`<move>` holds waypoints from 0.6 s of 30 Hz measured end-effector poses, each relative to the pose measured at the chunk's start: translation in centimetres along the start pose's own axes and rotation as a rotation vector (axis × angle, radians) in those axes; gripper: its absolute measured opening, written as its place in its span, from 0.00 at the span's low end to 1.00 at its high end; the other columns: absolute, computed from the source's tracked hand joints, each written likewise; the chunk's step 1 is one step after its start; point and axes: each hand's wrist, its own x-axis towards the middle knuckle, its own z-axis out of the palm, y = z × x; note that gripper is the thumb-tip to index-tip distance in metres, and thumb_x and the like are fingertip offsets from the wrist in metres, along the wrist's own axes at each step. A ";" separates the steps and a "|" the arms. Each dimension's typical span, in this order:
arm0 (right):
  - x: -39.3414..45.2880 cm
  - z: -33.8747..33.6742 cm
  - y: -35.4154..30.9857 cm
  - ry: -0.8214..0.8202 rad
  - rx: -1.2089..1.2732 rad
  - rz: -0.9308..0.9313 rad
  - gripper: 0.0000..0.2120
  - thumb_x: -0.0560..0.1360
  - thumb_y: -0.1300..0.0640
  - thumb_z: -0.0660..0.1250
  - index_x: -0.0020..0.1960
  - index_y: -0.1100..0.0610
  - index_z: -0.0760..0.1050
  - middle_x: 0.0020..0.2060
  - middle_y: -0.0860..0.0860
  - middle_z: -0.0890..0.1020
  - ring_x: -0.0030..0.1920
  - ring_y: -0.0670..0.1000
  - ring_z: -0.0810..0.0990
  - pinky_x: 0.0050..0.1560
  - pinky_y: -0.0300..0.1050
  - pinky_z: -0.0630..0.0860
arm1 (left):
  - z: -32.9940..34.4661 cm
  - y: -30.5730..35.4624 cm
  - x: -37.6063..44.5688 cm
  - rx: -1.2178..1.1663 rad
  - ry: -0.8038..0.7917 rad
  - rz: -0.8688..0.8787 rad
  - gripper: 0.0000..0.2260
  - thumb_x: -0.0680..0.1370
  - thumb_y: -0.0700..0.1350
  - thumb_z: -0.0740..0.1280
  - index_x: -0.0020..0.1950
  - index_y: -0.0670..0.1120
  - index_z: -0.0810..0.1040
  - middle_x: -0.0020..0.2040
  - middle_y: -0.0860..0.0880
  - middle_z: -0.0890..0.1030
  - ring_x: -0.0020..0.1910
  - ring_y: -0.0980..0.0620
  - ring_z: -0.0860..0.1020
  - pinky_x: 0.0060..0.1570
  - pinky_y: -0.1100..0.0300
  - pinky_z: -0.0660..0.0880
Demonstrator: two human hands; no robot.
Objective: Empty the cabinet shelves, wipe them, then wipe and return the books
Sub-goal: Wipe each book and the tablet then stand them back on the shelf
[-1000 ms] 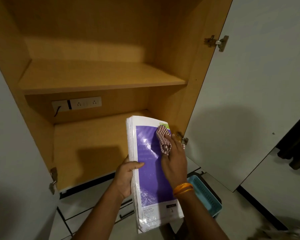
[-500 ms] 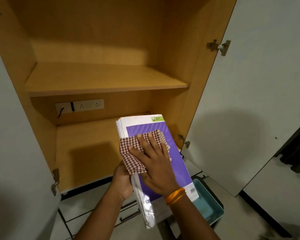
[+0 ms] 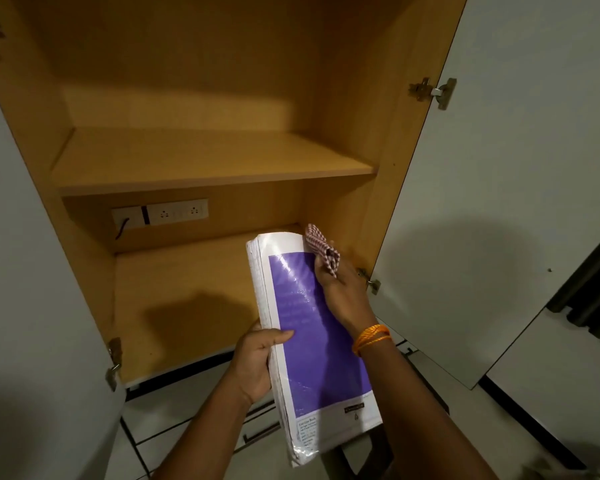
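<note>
A thick book (image 3: pixel 312 344) with a purple and white cover, wrapped in clear plastic, is held in front of the open wooden cabinet. My left hand (image 3: pixel 257 362) grips its left edge, thumb on the cover. My right hand (image 3: pixel 343 292) pinches a bunched red-and-white checked cloth (image 3: pixel 321 249) against the book's upper right corner. The upper shelf (image 3: pixel 208 164) and the lower shelf (image 3: pixel 174 299) hold nothing.
White cabinet doors stand open at the left (image 3: pixel 32 306) and the right (image 3: pixel 513 188). A socket strip (image 3: pixel 160 213) with a black cable sits on the back wall under the upper shelf. White drawers (image 3: pixel 201 427) lie below the cabinet.
The right hand slid the cloth from the cover's middle left up to the top right corner, and the cloth is bunched again. The book turned back, its top now pointing away.
</note>
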 end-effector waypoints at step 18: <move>-7.7 -1.2 6.7 -0.050 -0.098 -0.073 0.24 0.78 0.32 0.55 0.74 0.32 0.62 0.76 0.42 0.66 0.75 0.50 0.65 0.72 0.62 0.69 | -1.3 -0.3 0.0 -0.214 0.187 0.072 0.21 0.79 0.55 0.66 0.69 0.48 0.77 0.63 0.39 0.81 0.59 0.36 0.82 0.60 0.35 0.75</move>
